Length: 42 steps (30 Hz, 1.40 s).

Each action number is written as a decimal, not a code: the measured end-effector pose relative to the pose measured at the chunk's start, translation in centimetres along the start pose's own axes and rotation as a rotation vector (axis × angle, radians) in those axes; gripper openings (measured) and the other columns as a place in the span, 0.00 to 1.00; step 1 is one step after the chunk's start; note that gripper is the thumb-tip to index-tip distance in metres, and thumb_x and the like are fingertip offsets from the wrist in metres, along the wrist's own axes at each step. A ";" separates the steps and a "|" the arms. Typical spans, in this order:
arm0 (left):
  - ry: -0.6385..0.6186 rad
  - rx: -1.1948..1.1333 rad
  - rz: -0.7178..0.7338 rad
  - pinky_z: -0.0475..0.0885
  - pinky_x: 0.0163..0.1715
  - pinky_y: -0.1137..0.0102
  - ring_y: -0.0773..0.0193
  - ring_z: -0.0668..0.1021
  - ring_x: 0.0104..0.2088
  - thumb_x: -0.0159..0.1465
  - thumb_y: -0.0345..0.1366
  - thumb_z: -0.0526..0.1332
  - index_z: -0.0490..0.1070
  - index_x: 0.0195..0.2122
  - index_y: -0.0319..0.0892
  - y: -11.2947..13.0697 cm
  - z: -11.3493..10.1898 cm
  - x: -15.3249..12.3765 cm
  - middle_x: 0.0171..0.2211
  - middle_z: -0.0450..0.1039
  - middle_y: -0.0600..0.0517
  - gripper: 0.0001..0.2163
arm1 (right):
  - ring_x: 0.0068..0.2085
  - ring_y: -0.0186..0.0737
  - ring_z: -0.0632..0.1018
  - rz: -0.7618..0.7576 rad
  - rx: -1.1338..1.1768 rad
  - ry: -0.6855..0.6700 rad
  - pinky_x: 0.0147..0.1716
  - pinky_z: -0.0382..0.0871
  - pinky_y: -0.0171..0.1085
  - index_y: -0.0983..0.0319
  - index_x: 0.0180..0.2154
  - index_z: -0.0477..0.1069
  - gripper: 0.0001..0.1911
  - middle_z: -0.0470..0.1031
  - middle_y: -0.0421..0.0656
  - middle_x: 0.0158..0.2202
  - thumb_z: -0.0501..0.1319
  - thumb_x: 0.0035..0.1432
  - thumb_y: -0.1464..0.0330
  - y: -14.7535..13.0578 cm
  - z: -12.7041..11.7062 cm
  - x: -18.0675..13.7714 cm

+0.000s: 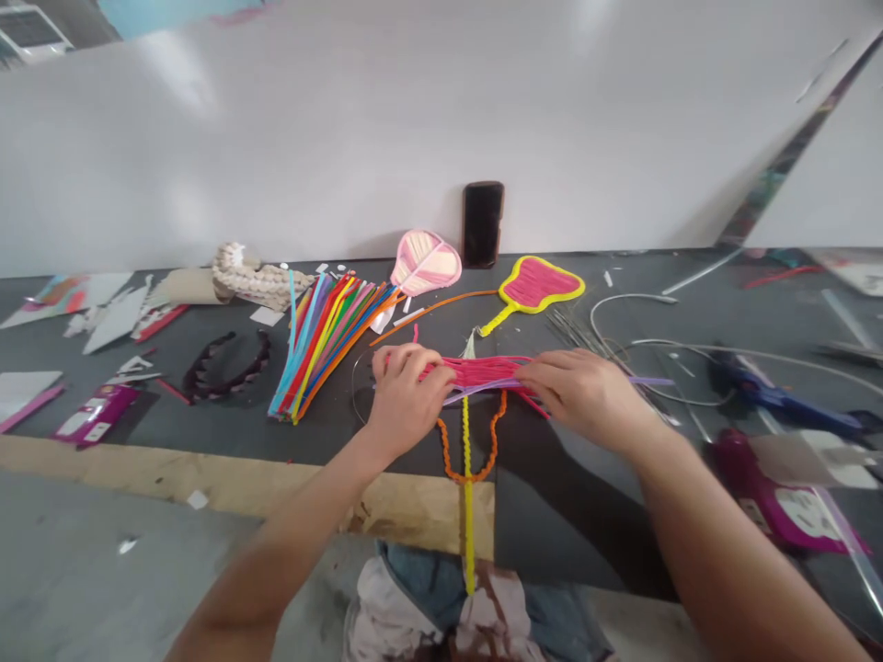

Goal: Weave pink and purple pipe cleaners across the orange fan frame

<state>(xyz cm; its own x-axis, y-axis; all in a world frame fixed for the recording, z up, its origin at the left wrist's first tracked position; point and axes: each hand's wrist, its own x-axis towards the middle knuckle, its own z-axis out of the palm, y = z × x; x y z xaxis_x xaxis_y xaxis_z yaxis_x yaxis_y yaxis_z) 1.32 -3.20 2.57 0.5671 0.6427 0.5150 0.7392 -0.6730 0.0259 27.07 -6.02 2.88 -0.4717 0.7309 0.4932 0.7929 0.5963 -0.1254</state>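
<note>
Several pink pipe cleaners (pixel 475 370) lie side by side in a flat band between my hands, over a frame of twisted pipe cleaners. Below the band show the frame's orange loop (pixel 445 450) and its yellow stem (pixel 469 524), which runs down past the table edge. A purple pipe cleaner (pixel 652 380) crosses the band and sticks out to the right. My left hand (pixel 410 395) is closed on the band's left end, fingers curled over it. At the right end, my right hand (pixel 586 395) pinches the pink strands and the purple one; its fingertips are partly hidden.
A fanned bundle of coloured pipe cleaners (pixel 331 345) lies to the left, beside a dark headband (pixel 227 363). Behind are a pink fan shape (pixel 426 262), a yellow-rimmed one (pixel 542 283) and an upright phone (pixel 483 223). At right lie a blue-handled tool (pixel 786 391) and wires.
</note>
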 end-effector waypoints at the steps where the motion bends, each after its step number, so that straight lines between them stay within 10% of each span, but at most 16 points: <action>1: -0.020 0.015 0.006 0.58 0.50 0.54 0.53 0.70 0.49 0.66 0.37 0.59 0.75 0.35 0.47 -0.2 0.3 -0.5 0.41 0.76 0.50 0.06 | 0.32 0.39 0.77 0.018 -0.012 -0.051 0.33 0.65 0.37 0.58 0.36 0.77 0.12 0.79 0.43 0.32 0.55 0.64 0.71 0.5 -0.3 -0.2; 13: -0.216 -0.116 -0.121 0.55 0.48 0.52 0.54 0.67 0.46 0.63 0.33 0.63 0.77 0.30 0.49 -1.0 2.3 -1.6 0.37 0.74 0.52 0.06 | 0.34 0.43 0.78 0.240 -0.209 -0.264 0.41 0.61 0.43 0.57 0.36 0.76 0.17 0.81 0.43 0.35 0.49 0.67 0.67 1.3 -4.4 -2.0; 29: -0.254 -0.135 -0.145 0.53 0.48 0.51 0.53 0.67 0.47 0.64 0.36 0.62 0.79 0.36 0.51 -0.6 2.8 -1.5 0.38 0.77 0.53 0.05 | 0.34 0.41 0.78 0.334 -0.230 -0.589 0.33 0.56 0.39 0.57 0.35 0.77 0.11 0.80 0.41 0.32 0.56 0.65 0.67 -1.0 -0.9 0.2; 42: -0.301 -0.005 -0.122 0.54 0.49 0.49 0.50 0.66 0.50 0.65 0.33 0.58 0.75 0.31 0.44 -1.0 2.0 -1.2 0.41 0.75 0.50 0.07 | 0.37 0.42 0.74 0.272 -0.224 -0.492 0.34 0.55 0.40 0.60 0.35 0.77 0.10 0.79 0.44 0.34 0.56 0.64 0.71 -2.0 1.0 0.7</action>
<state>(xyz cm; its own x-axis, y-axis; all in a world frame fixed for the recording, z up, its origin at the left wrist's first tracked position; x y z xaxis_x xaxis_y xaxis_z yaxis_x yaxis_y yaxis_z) 0.60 -2.56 0.24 0.5566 0.7980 0.2311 0.8073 -0.5852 0.0762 24.74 -6.39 2.61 -0.3213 0.9470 0.0064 0.9468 0.3211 0.0199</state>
